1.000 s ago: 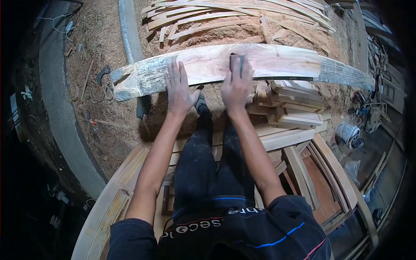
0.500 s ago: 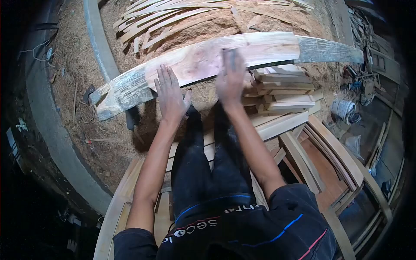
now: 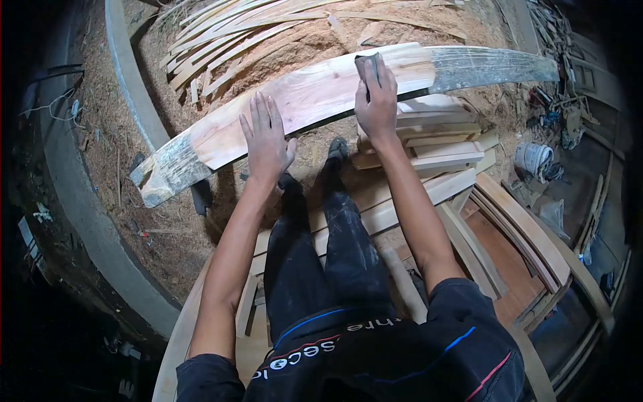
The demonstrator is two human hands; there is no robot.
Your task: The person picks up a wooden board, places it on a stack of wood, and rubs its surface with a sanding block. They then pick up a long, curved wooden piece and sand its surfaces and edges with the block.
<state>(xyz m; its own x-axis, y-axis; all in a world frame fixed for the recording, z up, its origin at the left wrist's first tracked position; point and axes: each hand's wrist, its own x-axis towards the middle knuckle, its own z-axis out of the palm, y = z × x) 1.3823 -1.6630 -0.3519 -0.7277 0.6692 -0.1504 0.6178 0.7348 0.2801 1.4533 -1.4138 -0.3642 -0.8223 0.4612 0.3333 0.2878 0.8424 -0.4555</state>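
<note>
A curved wooden piece (image 3: 315, 92) lies on top of a long, weathered curved board (image 3: 492, 65) that shows at both ends. My left hand (image 3: 266, 142) rests on the near edge of the curved wooden piece, fingers apart and holding nothing. Farther right, my right hand (image 3: 378, 100) presses a small dark pad (image 3: 366, 62) against the wood near its far edge. The fingers partly cover the pad.
Thin wood strips (image 3: 254, 23) lie on sawdust beyond the board. Cut wooden pieces (image 3: 442, 144) are stacked at right of my legs, with curved frames (image 3: 522, 234) nearer. A white bucket (image 3: 534, 158) stands farther right. A concrete kerb (image 3: 100, 228) curves along the left.
My right hand has moved right and away from me along the wood with the dark pad. The curved wooden piece sits slightly farther left in view, and the right foot now shows.
</note>
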